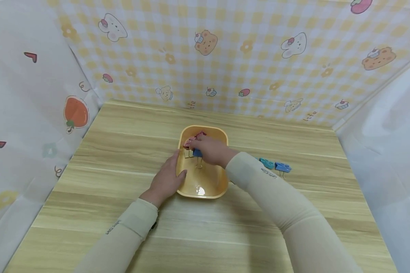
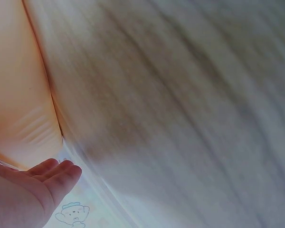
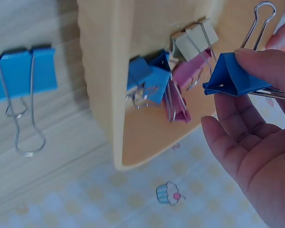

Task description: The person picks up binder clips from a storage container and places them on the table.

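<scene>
A yellow plastic bin [image 1: 203, 196] stands on the table. My right hand [image 1: 213, 149] is over its inside and pinches a blue binder clip [image 3: 228, 71] between thumb and fingers, one wire handle pointing up. Lower in the bin lie pink binder clips [image 3: 192, 69], a cream binder clip [image 3: 194, 42] and blue binder clips [image 3: 156, 80], as the right wrist view shows. My left hand [image 1: 165, 180] rests against the bin's left side, thumb at the rim. In the left wrist view its fingers [image 2: 64, 178] look extended along the outer wall.
Right of the bin, partly behind my right forearm, a teal binder clip [image 1: 266, 163] and another blue binder clip [image 1: 282, 167] lie on the wooden table [image 1: 123, 132]. A checked, printed cloth [image 1: 225, 57] hangs at the back, with pale sheets at both sides.
</scene>
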Motion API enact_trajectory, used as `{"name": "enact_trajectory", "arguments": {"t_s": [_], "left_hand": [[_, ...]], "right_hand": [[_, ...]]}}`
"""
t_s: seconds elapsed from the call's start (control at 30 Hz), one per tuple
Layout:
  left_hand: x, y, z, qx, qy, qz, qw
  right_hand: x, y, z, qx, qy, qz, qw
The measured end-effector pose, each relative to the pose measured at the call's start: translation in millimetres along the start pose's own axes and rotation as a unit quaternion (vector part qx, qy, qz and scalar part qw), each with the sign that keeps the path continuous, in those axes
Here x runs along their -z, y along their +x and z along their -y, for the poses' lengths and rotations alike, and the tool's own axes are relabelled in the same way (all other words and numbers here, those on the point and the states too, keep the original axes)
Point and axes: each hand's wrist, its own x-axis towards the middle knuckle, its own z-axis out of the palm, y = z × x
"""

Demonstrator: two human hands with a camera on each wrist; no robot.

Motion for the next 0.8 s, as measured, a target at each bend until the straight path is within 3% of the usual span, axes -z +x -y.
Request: {"name": "enact_trajectory", "arguments": {"t_s": [0.3, 0.53, 0.8], "left_hand": [[0.5, -0.8, -1.3, -0.005, -0.001, -0.005, 1.0], [0.3, -0.7, -2.0, -0.003, -0.001, -0.003, 1.0], [-1.5, 0.1, -0.8, -0.002, -0.001, -0.002, 1.0]], "right_hand": [[12.6, -22, -15, -0.018, 0.008, -0.042, 0.999], [19.9, -39, -28, -0.055, 0.001, -0.042, 0.998], [23.4, -59, -49, -0.068, 0.011, -0.052, 0.996]]}}
